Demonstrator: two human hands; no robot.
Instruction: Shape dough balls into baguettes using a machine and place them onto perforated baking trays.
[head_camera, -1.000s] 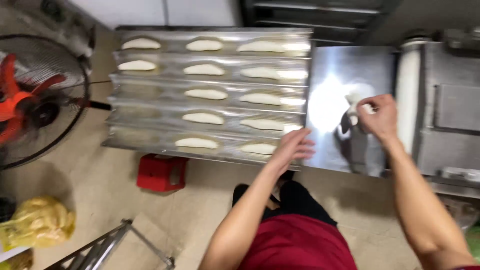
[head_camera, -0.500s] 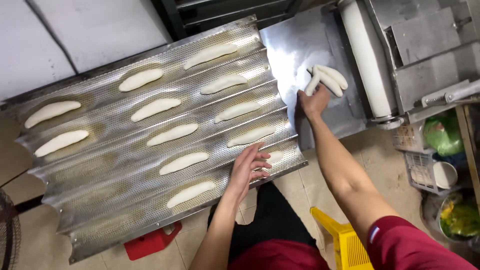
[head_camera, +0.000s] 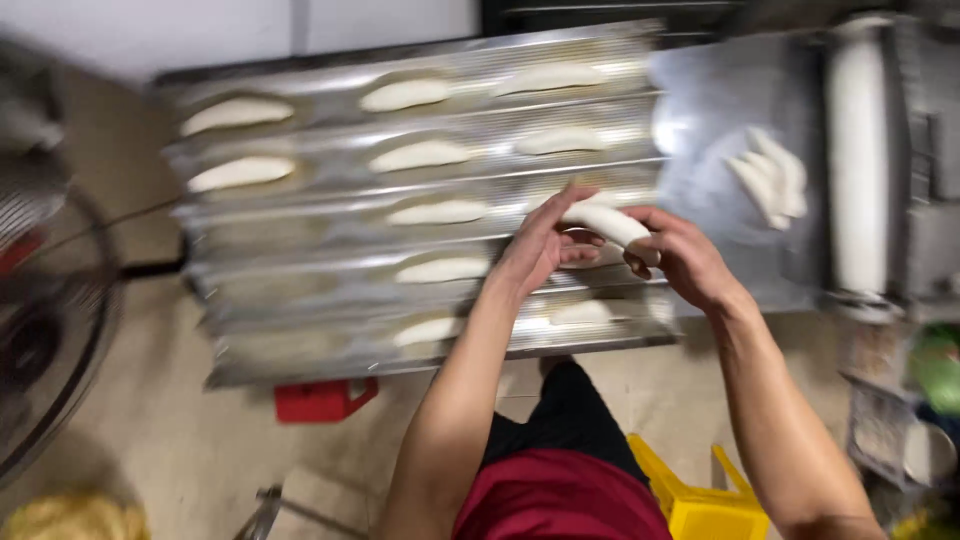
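Note:
A long white dough piece (head_camera: 606, 222) is held between my left hand (head_camera: 540, 245) and my right hand (head_camera: 680, 255), just above the near right part of a corrugated metal baking tray (head_camera: 300, 330). The tray's channels hold several shaped dough pieces (head_camera: 420, 155) in rows. To the right, a few more dough pieces (head_camera: 770, 178) lie on a flat steel sheet (head_camera: 710, 100) in front of a white roller (head_camera: 858, 160).
A fan (head_camera: 40, 320) stands at the left. A red object (head_camera: 322, 400) sits on the floor under the tray, a yellow stool (head_camera: 700, 500) by my leg. Containers with green contents (head_camera: 935, 370) are at the far right.
My right hand left the dough pile by the roller and came back over the tray with one dough piece. My left hand rose to meet it. The camera view shifted.

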